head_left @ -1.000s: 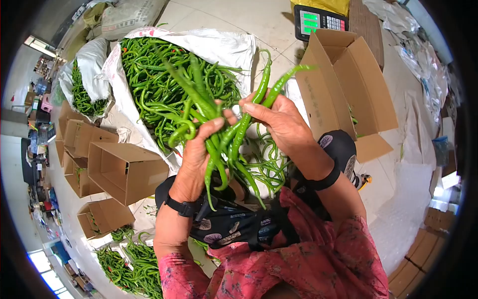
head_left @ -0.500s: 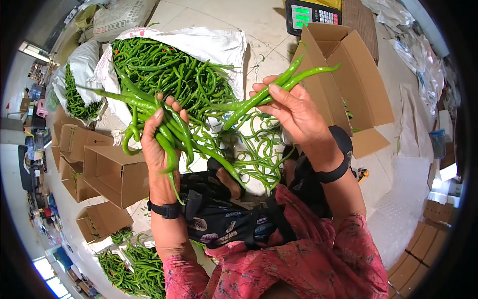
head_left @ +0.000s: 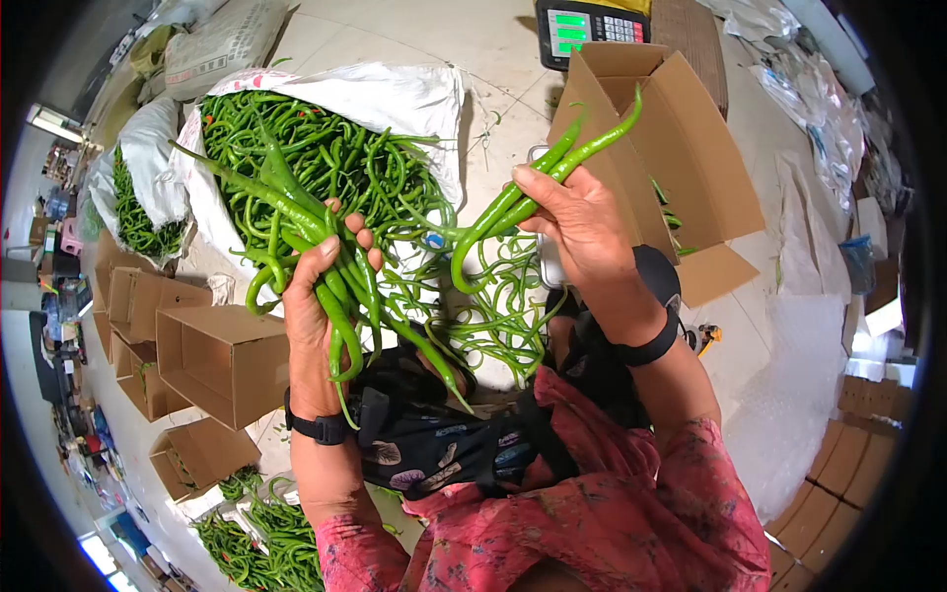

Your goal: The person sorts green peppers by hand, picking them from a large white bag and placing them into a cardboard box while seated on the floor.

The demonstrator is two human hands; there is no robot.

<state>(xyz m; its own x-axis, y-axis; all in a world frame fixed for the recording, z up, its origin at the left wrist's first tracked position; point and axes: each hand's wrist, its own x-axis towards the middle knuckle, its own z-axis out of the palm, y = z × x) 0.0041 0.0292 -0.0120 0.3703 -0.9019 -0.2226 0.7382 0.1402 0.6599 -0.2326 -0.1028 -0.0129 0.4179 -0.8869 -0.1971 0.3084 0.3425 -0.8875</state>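
My left hand (head_left: 321, 281) is closed round a bunch of several long green chili peppers (head_left: 296, 209), their ends poking out above and below the fist. In my right hand (head_left: 582, 217), a pair of green chili peppers (head_left: 523, 192) is pinched between thumb and fingers, tips pointing up and right. Behind both hands lies an open white sack (head_left: 434, 99) heaped with green chilies (head_left: 326, 148). More loose chilies (head_left: 503, 316) are spread on a pale surface below and between my hands.
An open cardboard box (head_left: 691, 148) with a few chilies inside stands on the right, beside a digital scale (head_left: 592, 30). Other cardboard boxes (head_left: 222, 355) are at left. A second chili sack (head_left: 158, 128) stands far left, and another chili pile (head_left: 266, 538) lies lower left.
The two chilies in my right hand have turned a little more upright, and that hand has shifted slightly left. My left hand keeps its bunch. The whole view has shifted slightly.
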